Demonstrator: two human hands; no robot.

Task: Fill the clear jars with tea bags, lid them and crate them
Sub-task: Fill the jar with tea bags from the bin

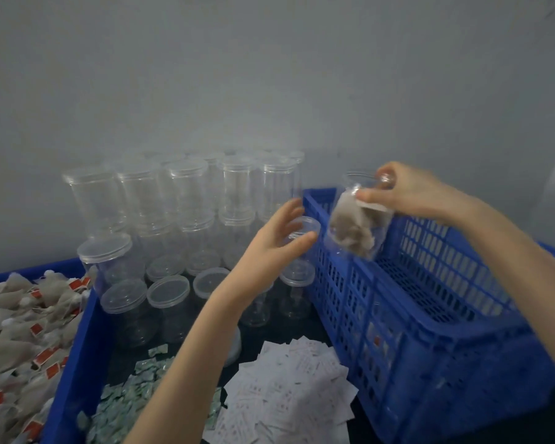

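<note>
A clear jar packed with tea bags is being gripped near its top by the right hand, thumb and fingers curled round the rim, and is being held tilted above the near wall of the blue slatted crate. A clear lid is being held in the curled fingers of the left hand, just left of the jar and apart from it (whether the jar already bears a lid cannot be told through the blur). Behind and below the left hand, empty lidded jars are being kept stacked in rows against the grey wall. At the far left, loose tea bags with red tags are lying heaped in a blue tray. In front, greenish packets and white paper slips are lying scattered.
</note>
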